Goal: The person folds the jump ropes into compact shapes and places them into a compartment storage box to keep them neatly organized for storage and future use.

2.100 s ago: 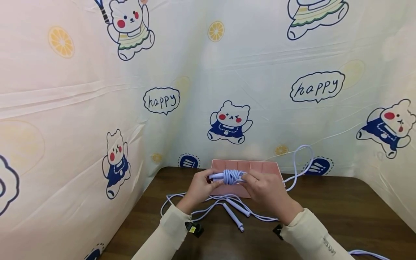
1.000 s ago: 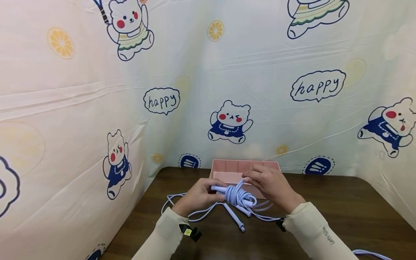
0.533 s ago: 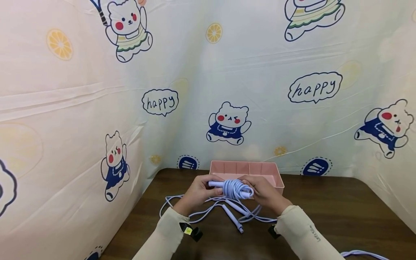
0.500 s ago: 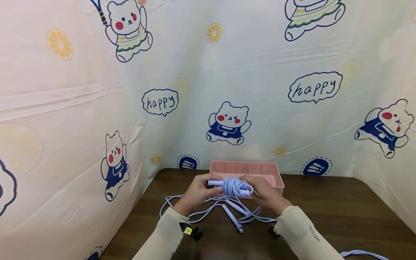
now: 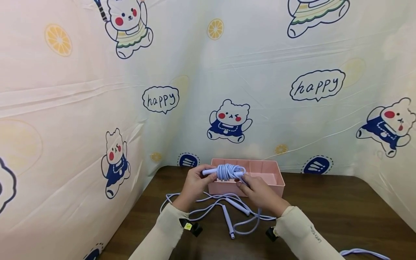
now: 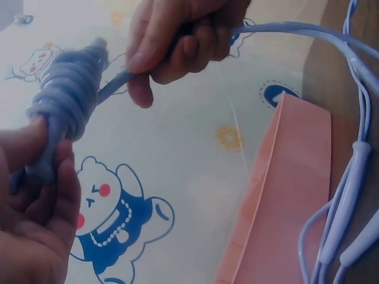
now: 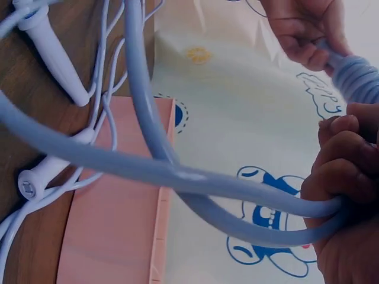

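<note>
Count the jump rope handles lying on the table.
2: the near handle, and the far handle just beyond it to the right, closer to the pink box. Others may be out of sight where a rope leaves the head view's lower right.

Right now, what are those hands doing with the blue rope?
A person's left hand grips the handle end of a wound-up pale blue rope, and the right hand holds its loose part. They are up off the brown table, where a pink box stands and two more handles lie among more rope.
</note>
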Tool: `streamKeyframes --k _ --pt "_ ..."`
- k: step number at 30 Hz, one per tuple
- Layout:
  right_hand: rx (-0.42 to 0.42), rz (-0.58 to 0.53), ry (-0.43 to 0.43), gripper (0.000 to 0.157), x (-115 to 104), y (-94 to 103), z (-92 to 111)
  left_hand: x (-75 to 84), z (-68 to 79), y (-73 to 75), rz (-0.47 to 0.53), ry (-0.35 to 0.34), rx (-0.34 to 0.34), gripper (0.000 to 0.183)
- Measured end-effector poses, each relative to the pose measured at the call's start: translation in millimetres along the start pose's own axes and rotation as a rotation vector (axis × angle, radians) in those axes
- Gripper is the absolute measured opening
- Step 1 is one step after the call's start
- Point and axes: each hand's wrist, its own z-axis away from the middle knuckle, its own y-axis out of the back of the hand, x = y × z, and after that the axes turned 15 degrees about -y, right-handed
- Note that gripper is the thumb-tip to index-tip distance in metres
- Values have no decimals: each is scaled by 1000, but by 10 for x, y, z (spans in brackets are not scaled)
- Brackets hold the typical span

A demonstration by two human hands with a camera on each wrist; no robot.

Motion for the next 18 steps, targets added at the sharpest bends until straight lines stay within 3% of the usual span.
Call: streamKeyframes --k 3,8,10,15,18 --pt "8 11 -24 28 -36 20 28 15 -32 -1 -23 -20 40 19" --pt "12 70 -13 18 -112 25 90 210 -57 -21 -140 -64 87 17" --pt "42 113 37 15 -134 29 130 289 -55 -26 -214 -78 108 16" --pt "206 256 233 24 -145 48 211 58 -70 77 -353 -55 150 14" --pt "329 354 363 20 -166 60 239 -40 -75 92 -376 -32 149 13"
